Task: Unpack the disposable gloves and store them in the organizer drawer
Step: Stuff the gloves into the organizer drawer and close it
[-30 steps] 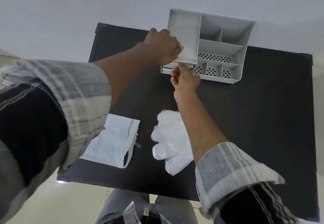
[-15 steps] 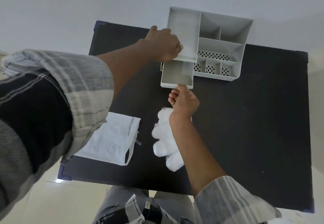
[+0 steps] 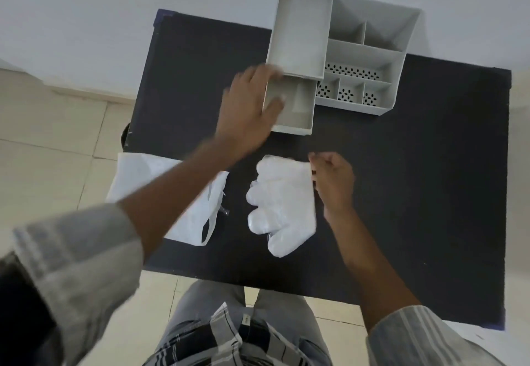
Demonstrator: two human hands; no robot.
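The stack of clear disposable gloves [image 3: 282, 203] lies flat on the black table [image 3: 415, 179], near its front edge and a little left of centre, fingers pointing to the left and front; bare tabletop runs between the stack and the drawer [image 3: 292, 107], which stands pulled out toward the person from the left side of the grey organizer [image 3: 358, 56] at the table's far edge; to the right of the gloves the dark surface lies open as far as the right edge; to their left, a narrow dark strip apart, lies a white bag [image 3: 172, 193] that overhangs the table's left edge; the right hand [image 3: 332, 182] rests at the right edge of the stack with fingers curled, and whether they pinch the plastic cannot be told; the left hand [image 3: 249, 116] hovers with fingers spread and nothing in it, overlapping the drawer's left wall; half a second ago that hand pressed on the organizer's top and the right hand gripped the drawer front, with the drawer already drawn out; the left hand is motion-blurred, its fingertips hard to make out, and it hides part of the drawer's inside; both sleeves are cut off by the frame.
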